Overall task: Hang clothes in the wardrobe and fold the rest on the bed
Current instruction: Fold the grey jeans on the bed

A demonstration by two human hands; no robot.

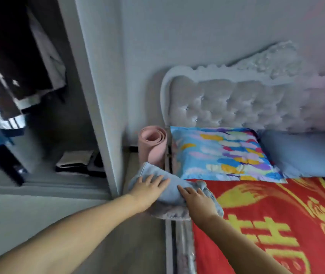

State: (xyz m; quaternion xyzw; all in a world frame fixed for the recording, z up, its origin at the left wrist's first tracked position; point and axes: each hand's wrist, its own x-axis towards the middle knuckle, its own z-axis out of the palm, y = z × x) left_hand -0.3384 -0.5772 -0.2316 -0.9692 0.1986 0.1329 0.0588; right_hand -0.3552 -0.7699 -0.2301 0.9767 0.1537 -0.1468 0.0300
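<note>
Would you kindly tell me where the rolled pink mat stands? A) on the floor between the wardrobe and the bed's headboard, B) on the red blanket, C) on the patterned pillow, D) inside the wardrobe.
A: the rolled pink mat stands upright on the floor, beside the headboard and right of the wardrobe.

The floor (145,244) between the wardrobe (98,95) and the bed (276,224) is a narrow strip, and both forearms cross it. At its far end a rolled pink mat (152,147) stands upright against the wall, just beside the bed corner, and closes that way. The light blue garment (169,190) lies on the bed edge and hangs partly over the strip. Behind it the patterned pillow (225,153) and a blue pillow (306,155) fill the head of the bed below the headboard (236,101). The red blanket (276,234) is flat and free toward the right. Inside the wardrobe, hanging clothes (9,86) fill the upper part, and folded items (76,161) lie on its bottom.
</note>
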